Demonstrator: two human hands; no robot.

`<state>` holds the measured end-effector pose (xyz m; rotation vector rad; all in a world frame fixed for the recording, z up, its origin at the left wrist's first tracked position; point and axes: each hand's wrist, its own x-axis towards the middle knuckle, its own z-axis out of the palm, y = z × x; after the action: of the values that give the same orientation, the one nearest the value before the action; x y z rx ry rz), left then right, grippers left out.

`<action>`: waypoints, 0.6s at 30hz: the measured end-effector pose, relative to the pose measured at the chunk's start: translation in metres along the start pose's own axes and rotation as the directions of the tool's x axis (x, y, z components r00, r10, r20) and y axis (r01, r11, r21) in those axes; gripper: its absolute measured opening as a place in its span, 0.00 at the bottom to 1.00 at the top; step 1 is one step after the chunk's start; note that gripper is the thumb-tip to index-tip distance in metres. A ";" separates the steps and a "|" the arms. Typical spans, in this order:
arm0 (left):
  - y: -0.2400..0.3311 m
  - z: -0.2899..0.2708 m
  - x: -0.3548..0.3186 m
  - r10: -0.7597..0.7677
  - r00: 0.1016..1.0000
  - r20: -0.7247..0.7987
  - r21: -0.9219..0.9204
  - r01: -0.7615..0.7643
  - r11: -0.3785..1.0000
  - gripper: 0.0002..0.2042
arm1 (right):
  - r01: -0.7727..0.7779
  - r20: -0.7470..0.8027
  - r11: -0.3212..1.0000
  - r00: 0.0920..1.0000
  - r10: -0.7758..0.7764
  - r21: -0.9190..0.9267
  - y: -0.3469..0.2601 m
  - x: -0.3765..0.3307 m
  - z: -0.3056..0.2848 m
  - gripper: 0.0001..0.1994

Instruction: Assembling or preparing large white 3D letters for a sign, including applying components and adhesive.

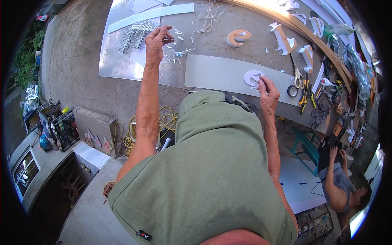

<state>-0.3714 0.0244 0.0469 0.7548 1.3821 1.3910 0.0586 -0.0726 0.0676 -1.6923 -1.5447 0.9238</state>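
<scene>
White letter [247,78], seemingly shaped, lies on the grey panel [216,71], right hand [269,96] at its edge, fingers curled! Left hand [156,41], fingers bunched, near heaped light modules [132,37]; neither grip is clear. Plenty looks left, tan-faced letters [283,43] dotting the desk [255,55].

Head fisheye faces down, close above shirt [212,163], toward hands [155,44] and worktable [259,30].

Cutout [248,78] toward right end of panel [216,71], light modules [136,37] leftward, tape roll [289,89] and scissors [297,76] rightward.
</scene>
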 end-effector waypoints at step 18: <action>0.097 0.072 -0.061 0.036 0.870 0.491 -0.435 0.209 0.876 0.26 | -0.042 0.717 0.951 0.667 -0.201 0.306 -0.114 0.076 0.097 0.21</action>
<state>-0.3064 0.0066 0.1644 0.6373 0.6278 1.2779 -0.0802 0.0142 0.1068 -1.0340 -1.8216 1.8593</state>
